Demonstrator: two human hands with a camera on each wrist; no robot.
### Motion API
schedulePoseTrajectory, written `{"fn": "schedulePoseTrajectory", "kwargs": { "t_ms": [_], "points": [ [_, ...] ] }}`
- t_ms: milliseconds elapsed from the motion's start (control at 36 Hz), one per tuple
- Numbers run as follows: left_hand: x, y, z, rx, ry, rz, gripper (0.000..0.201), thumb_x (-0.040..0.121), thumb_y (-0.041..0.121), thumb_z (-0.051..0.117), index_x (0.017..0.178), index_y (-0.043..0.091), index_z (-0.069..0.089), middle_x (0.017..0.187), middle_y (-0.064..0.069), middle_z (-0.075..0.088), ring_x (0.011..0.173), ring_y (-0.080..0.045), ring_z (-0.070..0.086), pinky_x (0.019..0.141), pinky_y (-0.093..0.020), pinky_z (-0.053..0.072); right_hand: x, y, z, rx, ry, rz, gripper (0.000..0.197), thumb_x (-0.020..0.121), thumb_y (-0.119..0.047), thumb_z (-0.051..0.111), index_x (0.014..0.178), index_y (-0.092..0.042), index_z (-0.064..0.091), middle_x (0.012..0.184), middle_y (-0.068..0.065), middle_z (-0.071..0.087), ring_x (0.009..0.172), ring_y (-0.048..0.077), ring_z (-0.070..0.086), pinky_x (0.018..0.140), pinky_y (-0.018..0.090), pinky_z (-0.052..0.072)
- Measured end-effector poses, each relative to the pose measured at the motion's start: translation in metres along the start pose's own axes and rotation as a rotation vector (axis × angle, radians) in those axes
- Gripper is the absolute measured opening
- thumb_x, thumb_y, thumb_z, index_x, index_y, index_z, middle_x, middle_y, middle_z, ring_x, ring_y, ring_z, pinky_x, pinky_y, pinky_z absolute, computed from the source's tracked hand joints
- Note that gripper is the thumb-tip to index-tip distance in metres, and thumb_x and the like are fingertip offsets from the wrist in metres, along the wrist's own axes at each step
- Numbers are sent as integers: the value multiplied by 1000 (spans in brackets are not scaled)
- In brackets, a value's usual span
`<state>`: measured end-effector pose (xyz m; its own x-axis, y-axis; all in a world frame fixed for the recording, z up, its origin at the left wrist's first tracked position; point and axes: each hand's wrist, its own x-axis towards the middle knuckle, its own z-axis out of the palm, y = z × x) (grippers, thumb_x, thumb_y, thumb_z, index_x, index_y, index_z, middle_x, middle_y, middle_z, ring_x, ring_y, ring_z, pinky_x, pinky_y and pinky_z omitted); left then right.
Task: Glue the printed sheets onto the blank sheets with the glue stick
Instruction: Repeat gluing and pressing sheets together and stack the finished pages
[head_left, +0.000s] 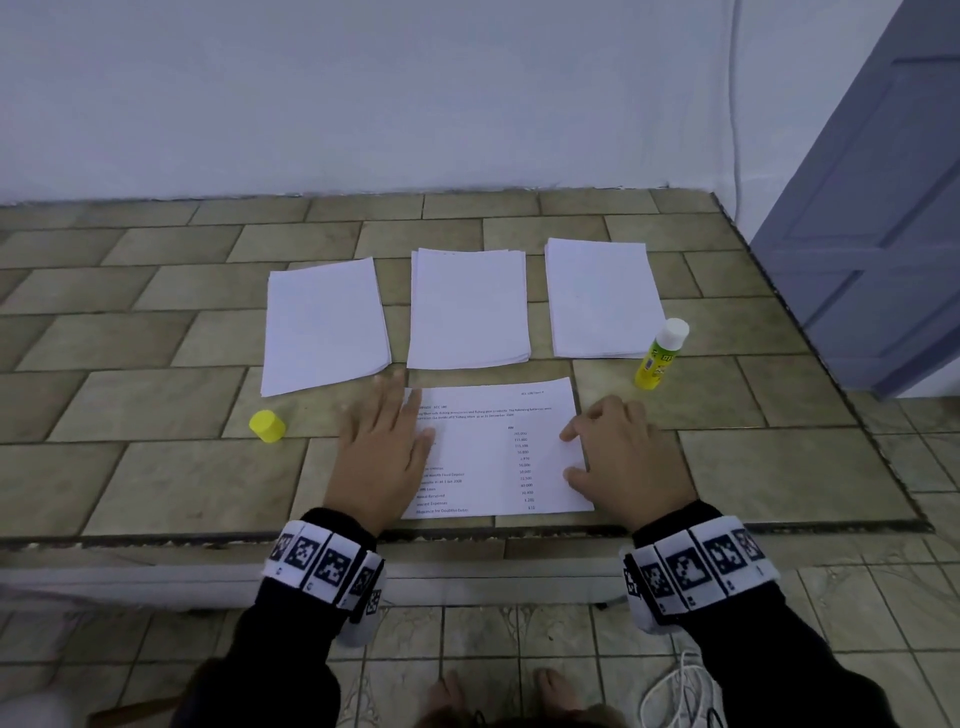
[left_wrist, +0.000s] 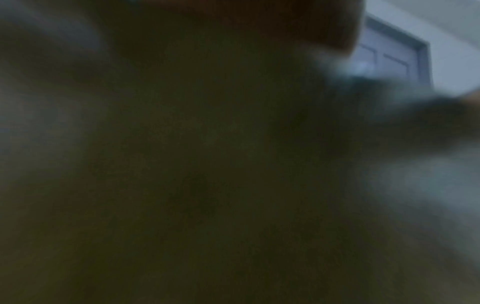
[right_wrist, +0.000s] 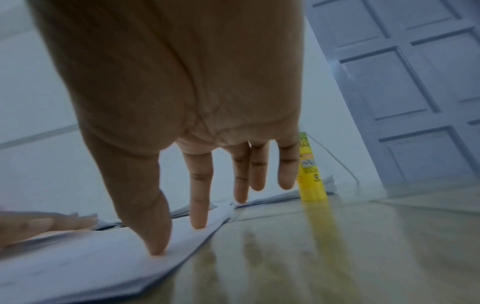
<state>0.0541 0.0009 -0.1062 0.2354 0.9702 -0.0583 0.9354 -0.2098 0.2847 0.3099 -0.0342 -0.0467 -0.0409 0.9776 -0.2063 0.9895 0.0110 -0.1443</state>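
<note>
my left hand (head_left: 382, 452) lies flat, fingers straight, on the left edge of the printed sheet (head_left: 498, 452) in the lower middle of the head view, and my right hand (head_left: 621, 457) presses its thumb and index fingertip on the sheet's right edge, fingers spread and holding nothing. above the sheet, across the middle of the frame, sit three stacks of white paper: the left stack (head_left: 324, 325), the middle stack (head_left: 467, 309) and the right stack (head_left: 602, 299). the glue stick (head_left: 661, 356) stands upright, uncapped, at the right stack's lower right corner. its yellow cap (head_left: 267, 426) lies at left of my left hand on the tiled surface (head_left: 156, 483). my left wrist view is dark and blurred.
</note>
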Motion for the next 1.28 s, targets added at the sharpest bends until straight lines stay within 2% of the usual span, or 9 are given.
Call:
{"fn": "schedulePoseTrajectory", "kwargs": {
  "t_ms": [139,278,361,500,639,917,1083,1167,1278],
  "points": [
    [1,-4,16,101,0,-29,81,89,56,-10,158,17,6,165,0,-7,151,-19,-11,120,-54,-7,-1,-27,12,-99,98,-53,39,94,-34,50,126,-13,55,157,16,22,144,33,20,110,54,27],
    [-2,-3,18,142,11,-1,77,92,54,-6,157,16,10,166,-3,2,152,-24,-5,119,-58,-4,7,-67,41,44,-11,-289,65,101,-48,19,155,-14,7,162,5,-13,149,22,-13,118,58,-2],
    [-3,-4,20,143,29,12,75,95,53,-2,157,15,17,165,-4,8,152,-26,2,118,-60,1,17,-78,60,74,-2,-371,76,93,-55,3,154,-10,14,162,3,-2,150,20,-1,116,62,4],
    [-1,-7,23,144,46,9,71,97,50,7,155,12,24,164,-7,16,151,-28,11,117,-63,9,28,-68,71,45,12,-298,83,96,-63,1,148,-9,35,157,5,29,145,16,26,114,60,22],
    [-1,-5,22,144,42,-8,76,92,53,-1,157,17,14,165,-4,7,153,-24,1,118,-56,-2,32,-30,67,6,93,-178,87,86,-66,-6,155,-15,5,163,-3,2,149,9,-2,117,53,-8],
    [-1,-6,23,139,56,-10,74,95,52,1,156,15,19,165,-6,12,152,-26,6,119,-59,3,37,-6,49,78,108,15,92,79,-61,-14,155,-15,12,163,-4,7,149,8,2,114,54,-15],
    [-1,-5,23,140,69,-13,73,96,51,5,155,14,24,164,-7,16,152,-28,11,118,-60,8,26,-50,57,16,169,-248,81,91,-59,-1,154,-11,13,162,2,10,150,16,4,114,57,-16],
    [-2,-5,22,148,70,-4,73,96,51,6,155,14,26,163,-7,18,151,-28,14,117,-61,11,27,-74,70,44,105,-376,78,93,-59,4,154,-10,14,162,3,5,150,16,1,117,60,-6],
    [-1,-5,23,142,68,4,70,97,50,10,153,13,31,162,-9,23,150,-29,19,116,-63,16,33,-77,80,13,81,-368,74,96,-58,16,149,-9,33,158,5,27,147,17,23,115,61,13]
  ]
}}
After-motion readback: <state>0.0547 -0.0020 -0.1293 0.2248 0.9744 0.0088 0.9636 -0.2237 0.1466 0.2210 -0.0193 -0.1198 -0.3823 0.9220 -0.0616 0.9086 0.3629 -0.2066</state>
